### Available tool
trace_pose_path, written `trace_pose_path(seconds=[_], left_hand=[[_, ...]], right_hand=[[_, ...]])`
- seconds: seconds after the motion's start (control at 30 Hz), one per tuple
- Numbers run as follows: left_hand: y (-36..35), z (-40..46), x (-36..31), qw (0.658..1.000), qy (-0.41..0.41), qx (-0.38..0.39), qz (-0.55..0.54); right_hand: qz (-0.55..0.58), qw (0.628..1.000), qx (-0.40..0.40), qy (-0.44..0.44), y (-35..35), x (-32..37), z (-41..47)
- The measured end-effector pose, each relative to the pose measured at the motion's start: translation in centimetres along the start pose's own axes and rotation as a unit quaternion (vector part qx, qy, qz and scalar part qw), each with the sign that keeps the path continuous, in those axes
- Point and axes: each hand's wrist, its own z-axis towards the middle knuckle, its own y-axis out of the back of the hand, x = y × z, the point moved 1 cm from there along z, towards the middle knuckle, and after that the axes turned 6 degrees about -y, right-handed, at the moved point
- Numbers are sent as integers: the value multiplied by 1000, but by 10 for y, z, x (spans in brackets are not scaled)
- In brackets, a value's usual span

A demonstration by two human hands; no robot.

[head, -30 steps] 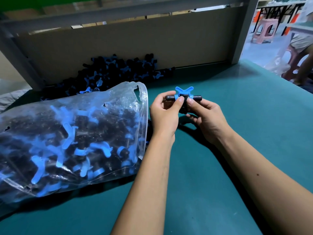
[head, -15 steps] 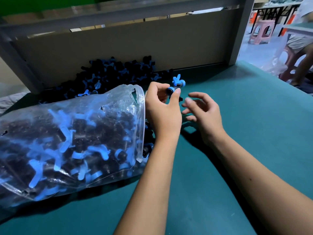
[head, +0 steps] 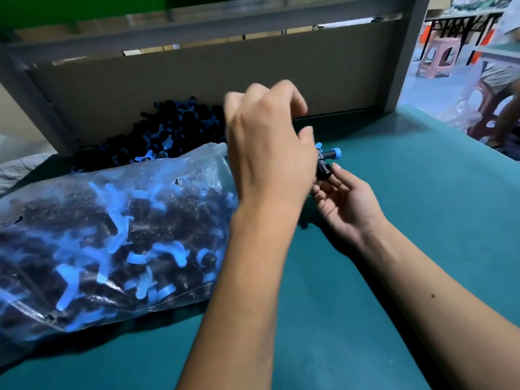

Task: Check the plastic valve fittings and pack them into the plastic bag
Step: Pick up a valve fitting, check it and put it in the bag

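Note:
A black valve fitting with blue caps point(head: 326, 163) sits at the fingertips of my right hand point(head: 347, 205), which pinches its lower end just above the green table point(head: 422, 220). My left hand point(head: 267, 147) hovers blurred beside it, back toward the camera, fingers loosely curled, covering the fitting's left part. Its palm side is hidden. The clear plastic bag point(head: 112, 235), full of black and blue fittings, lies on its side at the left with its mouth under my left hand. Behind the bag is a loose pile of fittings point(head: 174, 128).
A cardboard panel in a grey metal frame point(head: 197, 80) walls off the table's back. At the far right, beyond the table edge, stand a pink stool point(head: 439, 57) and a seated person point(head: 501, 80).
My left hand rose from the bag mouth and swung right, blurring. The fitting it held at its fingertips now sits in my right hand, which was empty half a second ago.

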Motion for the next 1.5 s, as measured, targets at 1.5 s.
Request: trace_pose_path(seconds=[1.5], left_hand=[[29, 8, 46, 978, 63, 149, -131]], right_hand=[[-529, 808, 230, 119, -128, -44, -11]])
